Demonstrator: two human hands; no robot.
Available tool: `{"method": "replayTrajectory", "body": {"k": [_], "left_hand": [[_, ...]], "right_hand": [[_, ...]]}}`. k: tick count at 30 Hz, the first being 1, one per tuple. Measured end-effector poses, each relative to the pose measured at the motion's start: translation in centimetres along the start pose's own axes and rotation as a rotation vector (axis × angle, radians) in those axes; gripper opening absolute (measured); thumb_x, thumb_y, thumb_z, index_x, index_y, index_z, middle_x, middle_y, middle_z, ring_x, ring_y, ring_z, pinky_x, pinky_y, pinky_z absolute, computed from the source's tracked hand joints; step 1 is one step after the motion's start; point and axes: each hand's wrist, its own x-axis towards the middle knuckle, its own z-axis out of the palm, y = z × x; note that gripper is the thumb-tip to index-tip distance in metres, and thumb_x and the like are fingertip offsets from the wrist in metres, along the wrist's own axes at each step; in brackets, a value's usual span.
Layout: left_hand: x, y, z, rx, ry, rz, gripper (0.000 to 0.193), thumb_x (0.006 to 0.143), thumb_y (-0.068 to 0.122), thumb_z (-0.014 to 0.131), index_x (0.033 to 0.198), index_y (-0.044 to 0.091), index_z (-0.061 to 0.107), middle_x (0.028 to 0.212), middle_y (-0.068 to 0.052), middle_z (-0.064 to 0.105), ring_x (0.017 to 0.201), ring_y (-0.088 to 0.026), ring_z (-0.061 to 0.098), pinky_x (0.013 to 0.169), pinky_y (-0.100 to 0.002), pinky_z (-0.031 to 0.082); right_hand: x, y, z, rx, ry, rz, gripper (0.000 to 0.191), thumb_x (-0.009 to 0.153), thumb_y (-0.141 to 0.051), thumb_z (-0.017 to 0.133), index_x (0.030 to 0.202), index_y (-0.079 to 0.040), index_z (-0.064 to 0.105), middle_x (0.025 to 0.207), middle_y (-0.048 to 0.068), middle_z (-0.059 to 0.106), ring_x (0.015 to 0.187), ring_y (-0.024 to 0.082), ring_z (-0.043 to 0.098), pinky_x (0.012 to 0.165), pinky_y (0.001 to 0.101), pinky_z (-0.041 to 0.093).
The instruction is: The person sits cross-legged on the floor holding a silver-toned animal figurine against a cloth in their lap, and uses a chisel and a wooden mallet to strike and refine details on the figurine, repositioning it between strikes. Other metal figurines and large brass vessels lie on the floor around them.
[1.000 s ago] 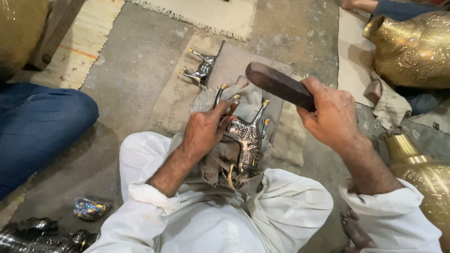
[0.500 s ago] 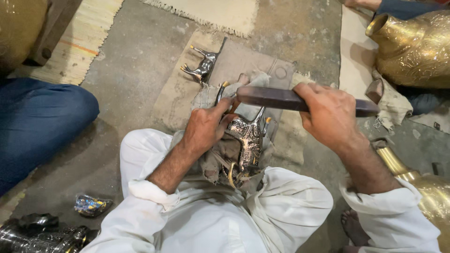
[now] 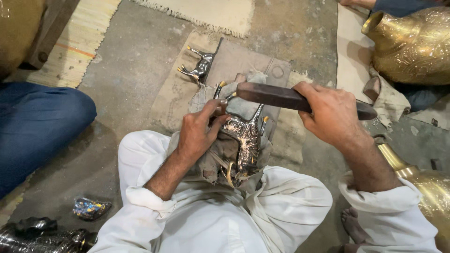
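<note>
A: Left hand [image 3: 199,133] is pinning the silver animal figurine [image 3: 241,140] on the lap cloth [image 3: 215,161], fingers closed on it.
B: Right hand [image 3: 330,115]?
A: Gripping the dark wooden mallet [image 3: 276,96], now dropped flat over the figurine — striking. Second figurine [image 3: 199,68] is lying beyond.

At frame centre the left hand [image 3: 199,133] steadies a silver animal figure [image 3: 243,140] on a cloth [image 3: 220,161]. The right hand [image 3: 330,115] grips a dark wooden bar [image 3: 272,96] above it. A brass vase [image 3: 412,44] sits upper right.
</note>
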Motion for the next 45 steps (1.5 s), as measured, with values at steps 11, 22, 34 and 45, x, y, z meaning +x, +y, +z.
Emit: {"method": "replayTrajectory", "body": {"k": [11,22,34,45], "left_hand": [[-0.5,-0.5,0.9,0.167,0.0,0.097,0.032,0.096,0.017,0.076,0.122,0.005,0.063,0.096,-0.012,0.078,0.081,-0.028,0.077,0.064,-0.038,0.059],[-0.4,-0.4,0.9,0.16,-0.013,0.101,0.028,0.098,0.02,0.074,0.119,0.006,0.062,0.096,-0.012,0.077,0.082,-0.03,0.077,0.064,-0.041,0.058],[-0.2,-0.5,0.7,0.209,-0.081,0.036,0.03,0.098,0.021,0.076,0.122,0.007,0.062,0.091,-0.014,0.077,0.078,-0.032,0.076,0.061,-0.043,0.057],[-0.5,-0.4,0.5,0.041,0.068,0.088,0.033,0.095,0.012,0.076,0.125,0.007,0.062,0.103,-0.013,0.078,0.092,-0.027,0.079,0.071,-0.037,0.062]], "right_hand": [[-0.3,-1.3,-1.2,-0.039,0.183,-0.124,0.049,0.074,-0.01,0.075,0.122,-0.012,0.068,0.101,0.008,0.072,0.088,0.031,0.071,0.074,0.0422,0.054],[0.3,-1.8,-2.0,-0.08,0.047,-0.094,0.047,0.074,-0.009,0.075,0.12,-0.014,0.067,0.099,0.007,0.072,0.086,0.031,0.071,0.073,0.0435,0.054],[-0.1,-1.5,-1.5,0.01,0.083,-0.06,0.041,0.078,-0.009,0.074,0.118,-0.011,0.064,0.096,0.01,0.07,0.086,0.032,0.07,0.075,0.0458,0.052],[-0.2,-1.6,-1.4,-0.152,0.068,-0.08,0.041,0.076,-0.008,0.073,0.116,-0.016,0.065,0.094,0.007,0.07,0.09,0.031,0.072,0.073,0.0448,0.054]]}}
